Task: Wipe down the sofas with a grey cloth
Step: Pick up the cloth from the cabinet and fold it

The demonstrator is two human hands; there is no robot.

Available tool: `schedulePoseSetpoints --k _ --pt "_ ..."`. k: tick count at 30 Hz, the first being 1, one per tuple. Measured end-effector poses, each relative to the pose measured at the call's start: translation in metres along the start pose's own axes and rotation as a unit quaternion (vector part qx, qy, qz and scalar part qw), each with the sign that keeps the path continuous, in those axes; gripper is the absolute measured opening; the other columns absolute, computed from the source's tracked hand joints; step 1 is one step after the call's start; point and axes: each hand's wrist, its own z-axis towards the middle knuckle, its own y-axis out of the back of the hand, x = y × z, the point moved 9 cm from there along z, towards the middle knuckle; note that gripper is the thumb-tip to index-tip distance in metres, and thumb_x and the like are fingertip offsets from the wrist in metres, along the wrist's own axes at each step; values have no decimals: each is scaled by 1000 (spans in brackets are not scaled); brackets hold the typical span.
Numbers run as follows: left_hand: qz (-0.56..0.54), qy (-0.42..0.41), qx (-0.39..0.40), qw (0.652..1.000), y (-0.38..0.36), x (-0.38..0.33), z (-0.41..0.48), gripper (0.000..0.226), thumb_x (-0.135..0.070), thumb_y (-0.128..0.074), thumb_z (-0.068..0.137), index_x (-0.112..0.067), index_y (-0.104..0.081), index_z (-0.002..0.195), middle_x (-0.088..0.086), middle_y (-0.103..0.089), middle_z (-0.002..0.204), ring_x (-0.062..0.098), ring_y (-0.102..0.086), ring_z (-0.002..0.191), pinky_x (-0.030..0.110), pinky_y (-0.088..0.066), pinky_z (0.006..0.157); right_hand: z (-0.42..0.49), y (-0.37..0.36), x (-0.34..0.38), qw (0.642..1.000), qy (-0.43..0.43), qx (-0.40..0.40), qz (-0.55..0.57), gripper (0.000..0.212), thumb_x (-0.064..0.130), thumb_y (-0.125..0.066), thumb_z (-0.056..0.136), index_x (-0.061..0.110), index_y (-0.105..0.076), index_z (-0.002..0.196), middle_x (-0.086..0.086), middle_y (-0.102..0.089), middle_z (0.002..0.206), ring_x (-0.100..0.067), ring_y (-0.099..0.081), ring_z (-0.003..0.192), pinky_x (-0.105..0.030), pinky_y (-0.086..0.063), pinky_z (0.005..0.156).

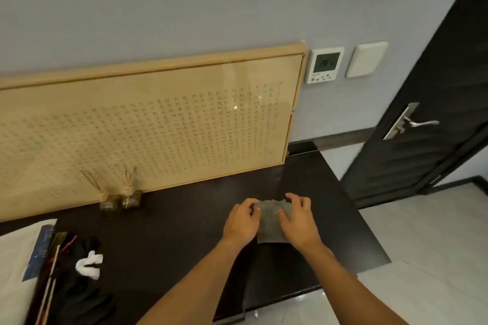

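A: What is found nearest the lens?
B: Two bare forearms [195,282] are seen reaching forward over a dark table [171,232].
A: And how are the hands held?
B: The left hand [241,221] is curled on the left edge of the grey cloth [272,224], whose upper corner is pinched. The right hand [298,221] is arched over the right edge, with the thumb laid on the fabric. The cloth is thus gripped from both sides.
A: Where is the cloth placed?
B: It is laid on the table, towards the right end, between the hands.
A: What else is noted?
B: A framed calligraphy panel [158,119] is propped against the wall, with two small ornaments [124,196], possibly woven straw, set before it. A crumpled white tissue [88,265] is seen by black fabric [79,301] at the left. A thermostat [325,64] and a black door [435,103] are seen to the right.
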Motion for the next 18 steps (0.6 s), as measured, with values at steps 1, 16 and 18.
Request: schedulePoseSetpoints --k 1,16,18 --pt "12 8 7 1000 -5 4 8 26 -39 -51 104 -39 -60 128 0 -63 119 15 -63 107 30 -51 86 7 -6 -6 1000 -15 11 -2 56 34 -57 98 25 -33 147 -3 -30 139 -21 -56 108 -41 -55 92" --pt "34 -94 90 991 -30 -17 51 34 -9 -62 97 -35 -70 118 0 -55 111 14 -61 103 24 -50 98 40 -37 -46 993 -115 40 2 20 26 -59 98 19 -56 117 -5 -55 116 -22 -58 108 -31 -48 87" --pt "-21 -118 108 987 -21 -40 52 32 -7 -61 99 -34 -72 113 0 -53 116 8 -60 104 11 -48 95 34 -12 -36 993 -96 -7 71 8 23 -58 99 23 -53 105 -2 -50 110 -9 -55 95 -16 -42 72"
